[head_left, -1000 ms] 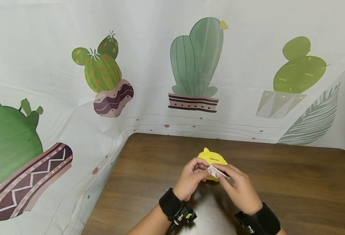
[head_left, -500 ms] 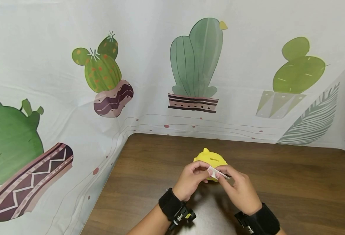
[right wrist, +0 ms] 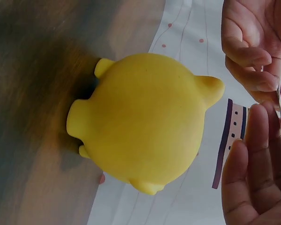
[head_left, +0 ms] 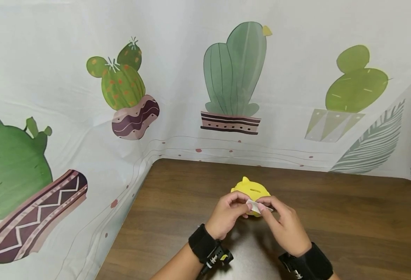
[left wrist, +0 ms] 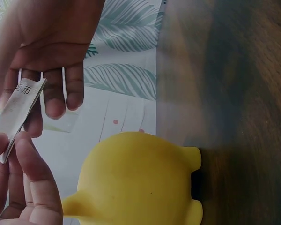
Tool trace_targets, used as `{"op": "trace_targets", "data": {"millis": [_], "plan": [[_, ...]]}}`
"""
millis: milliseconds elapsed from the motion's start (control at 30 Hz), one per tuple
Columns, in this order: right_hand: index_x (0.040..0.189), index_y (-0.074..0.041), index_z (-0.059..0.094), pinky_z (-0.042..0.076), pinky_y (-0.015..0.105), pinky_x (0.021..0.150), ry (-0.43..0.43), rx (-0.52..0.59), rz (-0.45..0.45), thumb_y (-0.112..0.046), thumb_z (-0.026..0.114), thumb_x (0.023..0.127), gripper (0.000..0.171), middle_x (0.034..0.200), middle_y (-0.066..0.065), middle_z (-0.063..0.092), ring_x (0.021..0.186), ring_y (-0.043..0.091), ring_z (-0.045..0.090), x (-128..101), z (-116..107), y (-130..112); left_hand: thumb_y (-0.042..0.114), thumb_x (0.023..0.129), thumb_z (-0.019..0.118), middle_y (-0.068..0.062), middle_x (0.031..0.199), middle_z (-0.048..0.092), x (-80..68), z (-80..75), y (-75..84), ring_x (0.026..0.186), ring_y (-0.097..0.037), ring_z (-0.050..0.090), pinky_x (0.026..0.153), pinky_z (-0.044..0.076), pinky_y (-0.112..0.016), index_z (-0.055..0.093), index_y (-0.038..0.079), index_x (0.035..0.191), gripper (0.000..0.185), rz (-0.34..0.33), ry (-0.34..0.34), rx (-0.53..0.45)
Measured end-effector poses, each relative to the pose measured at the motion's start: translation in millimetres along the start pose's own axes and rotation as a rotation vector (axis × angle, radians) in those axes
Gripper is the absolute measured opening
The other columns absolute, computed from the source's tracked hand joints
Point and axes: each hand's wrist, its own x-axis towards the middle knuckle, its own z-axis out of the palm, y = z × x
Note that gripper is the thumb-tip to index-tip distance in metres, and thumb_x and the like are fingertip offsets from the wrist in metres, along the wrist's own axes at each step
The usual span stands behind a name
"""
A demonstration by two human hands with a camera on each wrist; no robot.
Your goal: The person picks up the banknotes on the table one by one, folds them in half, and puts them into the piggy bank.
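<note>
A yellow piggy bank (head_left: 249,187) stands on the brown wooden table (head_left: 341,217) with the coin slot on its top facing up. Just in front of it, both hands pinch a small folded white paper slip (head_left: 256,205). My left hand (head_left: 243,203) holds its left end and my right hand (head_left: 265,203) its right end. In the left wrist view the slip (left wrist: 18,110) runs between my left hand's fingertips (left wrist: 25,145) and the right hand's fingers (left wrist: 54,96), to the left of the bank (left wrist: 140,183). The right wrist view shows the bank (right wrist: 145,122) from the rear.
A white cloth printed with cactuses (head_left: 191,97) hangs close behind the table and along its left side. The table's left edge (head_left: 128,217) is near my left forearm. Bare wood stretches to the right of the hands.
The two hands have drawn slightly closer together around the slip and it sits a little lower. The piggy bank has not moved.
</note>
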Motion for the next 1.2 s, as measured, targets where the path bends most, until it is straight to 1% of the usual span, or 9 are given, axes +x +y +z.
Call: {"op": "trace_targets", "data": {"millis": [100, 200, 433, 633, 767, 900, 1033, 1200], "plan": [[0.11, -0.018, 0.067, 0.051, 0.023, 0.074, -0.003, 0.038, 0.029, -0.012, 0.053, 0.105, 0.016, 0.1, -0.007, 0.068, 0.087, 0.002, 0.059, -0.9, -0.9, 1.0, -0.001, 0.092, 0.063, 0.0, 0.094, 0.063, 0.0, 0.5, 1.0, 0.08, -0.008, 0.062, 0.072, 0.055, -0.022, 0.06, -0.015, 0.111, 0.024, 0.016, -0.002, -0.01], [0.108, -0.016, 0.067, 0.05, 0.022, 0.073, -0.005, 0.058, 0.044, -0.011, 0.05, 0.106, 0.018, 0.098, -0.005, 0.068, 0.085, 0.003, 0.058, -1.1, -1.6, 1.8, -0.002, 0.093, 0.061, 0.003, 0.095, 0.064, -0.2, 0.7, 2.0, 0.081, -0.007, 0.063, 0.074, 0.056, -0.022, 0.061, -0.015, 0.111, 0.022, 0.022, -0.01, -0.009], [0.104, -0.018, 0.068, 0.053, 0.024, 0.072, -0.052, 0.112, 0.097, -0.018, 0.05, 0.107, 0.018, 0.089, -0.006, 0.069, 0.082, 0.006, 0.063, 0.4, -2.6, 0.5, 0.0, 0.093, 0.063, 0.002, 0.098, 0.065, -0.8, 0.3, 2.6, 0.083, -0.008, 0.062, 0.076, 0.057, -0.023, 0.061, -0.014, 0.113, 0.024, 0.022, -0.014, -0.032], [0.106, -0.017, 0.067, 0.057, 0.026, 0.075, -0.071, 0.167, 0.101, -0.017, 0.053, 0.105, 0.014, 0.089, -0.003, 0.07, 0.083, 0.009, 0.067, 1.4, -2.0, -0.9, -0.003, 0.094, 0.059, 0.003, 0.096, 0.065, 0.0, -0.2, 1.2, 0.082, -0.008, 0.063, 0.078, 0.057, -0.023, 0.059, -0.016, 0.114, 0.024, 0.03, -0.023, -0.057], [0.108, -0.018, 0.066, 0.056, 0.024, 0.074, -0.073, 0.167, 0.076, -0.015, 0.059, 0.103, 0.01, 0.09, -0.003, 0.07, 0.083, 0.007, 0.065, 1.7, -1.2, -1.7, -0.002, 0.095, 0.059, 0.002, 0.095, 0.065, 0.1, 0.0, 1.2, 0.082, -0.008, 0.065, 0.077, 0.058, -0.023, 0.057, -0.017, 0.116, 0.025, 0.022, -0.017, -0.089], [0.108, -0.02, 0.066, 0.054, 0.024, 0.071, -0.065, 0.156, 0.064, -0.015, 0.062, 0.101, 0.01, 0.09, -0.006, 0.069, 0.082, 0.005, 0.062, 1.3, -0.6, -2.5, 0.0, 0.097, 0.06, 0.001, 0.093, 0.064, 1.0, 0.0, 0.0, 0.079, -0.009, 0.065, 0.074, 0.058, -0.023, 0.056, -0.019, 0.116, 0.027, 0.015, -0.006, -0.11], [0.109, -0.021, 0.065, 0.052, 0.025, 0.07, -0.051, 0.136, 0.062, -0.015, 0.063, 0.1, 0.011, 0.088, -0.008, 0.066, 0.08, 0.004, 0.06, 1.3, -0.9, -2.9, 0.005, 0.098, 0.059, 0.0, 0.089, 0.064, 1.3, -0.1, -0.1, 0.078, -0.009, 0.064, 0.071, 0.058, -0.022, 0.056, -0.019, 0.115, 0.029, 0.018, -0.001, -0.1], [0.109, -0.022, 0.065, 0.051, 0.025, 0.07, -0.038, 0.114, 0.063, -0.015, 0.064, 0.1, 0.011, 0.087, -0.009, 0.065, 0.08, 0.004, 0.059, 2.0, -1.2, -2.7, 0.011, 0.103, 0.052, 0.0, 0.084, 0.064, 0.8, -0.8, 1.6, 0.076, -0.009, 0.064, 0.071, 0.058, -0.023, 0.058, -0.016, 0.115, 0.031, 0.008, 0.0, -0.076]]}}
